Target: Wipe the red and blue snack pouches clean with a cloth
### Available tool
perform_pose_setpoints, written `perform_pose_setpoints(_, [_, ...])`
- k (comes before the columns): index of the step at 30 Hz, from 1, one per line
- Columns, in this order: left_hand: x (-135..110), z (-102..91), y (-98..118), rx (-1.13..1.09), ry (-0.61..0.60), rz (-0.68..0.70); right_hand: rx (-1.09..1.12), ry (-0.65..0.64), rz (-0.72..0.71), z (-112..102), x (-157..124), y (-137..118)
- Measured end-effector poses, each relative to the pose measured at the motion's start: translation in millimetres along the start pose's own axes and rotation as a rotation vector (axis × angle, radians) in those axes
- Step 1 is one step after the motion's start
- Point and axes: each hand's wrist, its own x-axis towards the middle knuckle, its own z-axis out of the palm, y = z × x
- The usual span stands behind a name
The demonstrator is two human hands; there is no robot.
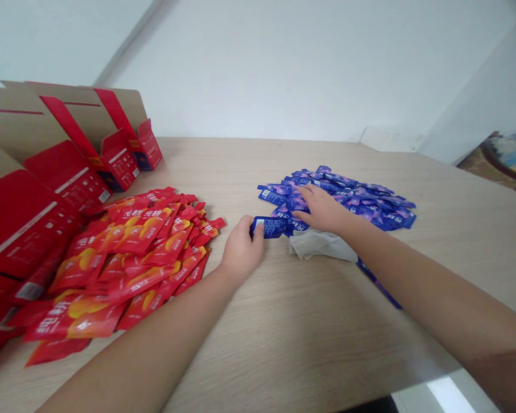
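Observation:
My left hand is closed around a small stack of blue sachets, held just above the wooden table. My right hand rests fingers-down on the near edge of a spread pile of blue and purple sachets, its fingertips touching the sachets by the held stack. A crumpled white tissue lies under my right wrist. A large heap of red and orange sachets lies to the left of my left hand.
Several open red cardboard boxes stand along the table's left side, flaps up. A white wall runs behind the table. A white object sits at the far right corner. The table's near edge is at bottom right.

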Motion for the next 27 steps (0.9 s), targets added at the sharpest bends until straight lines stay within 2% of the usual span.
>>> perform_pose_setpoints(4, [-7,-15.0,3,0.067,-0.023,0.062,0.016,-0.15,-0.026,5,-46,-10])
perform_pose_setpoints(6, [-10,-25.6,6,0.106,-0.099,0.157,0.005,-0.229,-0.059,7,-69,-16])
perform_pose_setpoints(8, [-12,-34.8,12,0.138,-0.235,0.298,-0.004,-0.256,-0.083,10,-83,-19])
perform_pose_setpoints(12, [-20,-41.9,27,0.199,-0.511,0.587,0.019,-0.177,-0.067,21,-86,-15])
perform_pose_setpoints(15, [-28,-38.4,31,0.218,-0.628,0.709,0.116,-0.037,0.008,28,-85,-12])
perform_pose_setpoints(17, [-31,-33.4,28,0.195,-0.618,0.666,0.181,0.083,0.065,27,-87,-13])
perform_pose_setpoints(19, [-33,-27.1,21,0.23,-0.564,0.527,0.235,0.169,0.071,21,-90,-20])
perform_pose_setpoints(21, [-33,-21.0,14,0.284,-0.558,0.385,0.296,0.193,0.019,12,-93,-33])
perform_pose_setpoints(24, [-32,-16.0,9,0.276,-0.634,0.315,0.422,0.089,-0.085,1,-95,-61])
perform_pose_setpoints(27, [-29,-16.3,11,0.254,-0.672,0.309,0.463,-0.174,-0.175,-2,-94,-88])
